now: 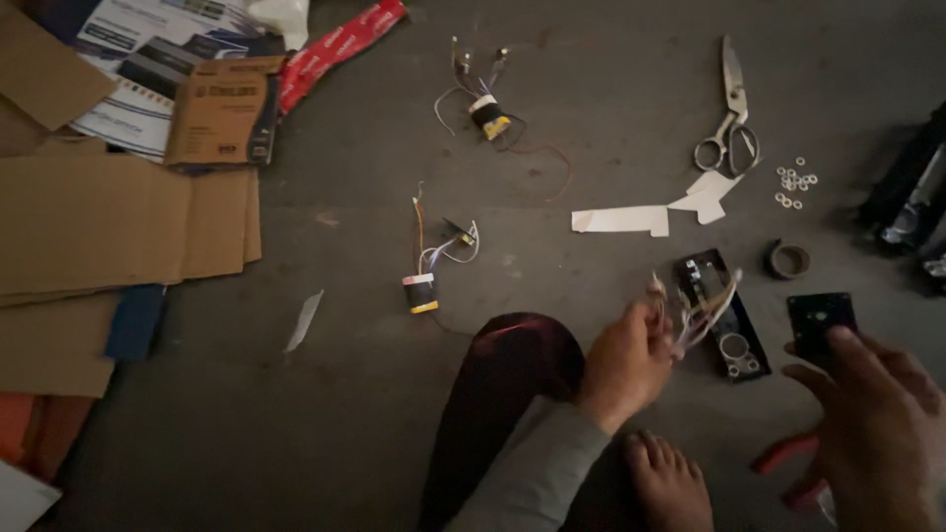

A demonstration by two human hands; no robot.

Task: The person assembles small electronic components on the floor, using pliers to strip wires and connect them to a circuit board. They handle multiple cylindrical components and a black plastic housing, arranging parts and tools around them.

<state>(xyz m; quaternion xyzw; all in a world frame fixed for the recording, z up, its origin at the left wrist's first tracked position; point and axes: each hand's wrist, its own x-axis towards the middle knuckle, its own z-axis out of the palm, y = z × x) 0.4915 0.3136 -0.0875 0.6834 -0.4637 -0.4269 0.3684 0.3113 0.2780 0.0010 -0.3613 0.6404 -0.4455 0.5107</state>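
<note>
My left hand is closed around a bundle of thin wires that run to a black device housing lying open on the floor. My right hand holds a small black square plate by its lower edge, just right of the housing. My knee in dark red cloth and my bare foot lie below the left hand. Red-handled pliers rest on the floor under the right hand.
Two small yellow-banded coils with wires, scissors, white paper scraps, several small washers, a tape ring. Flattened cardboard and printed boxes lie at the left.
</note>
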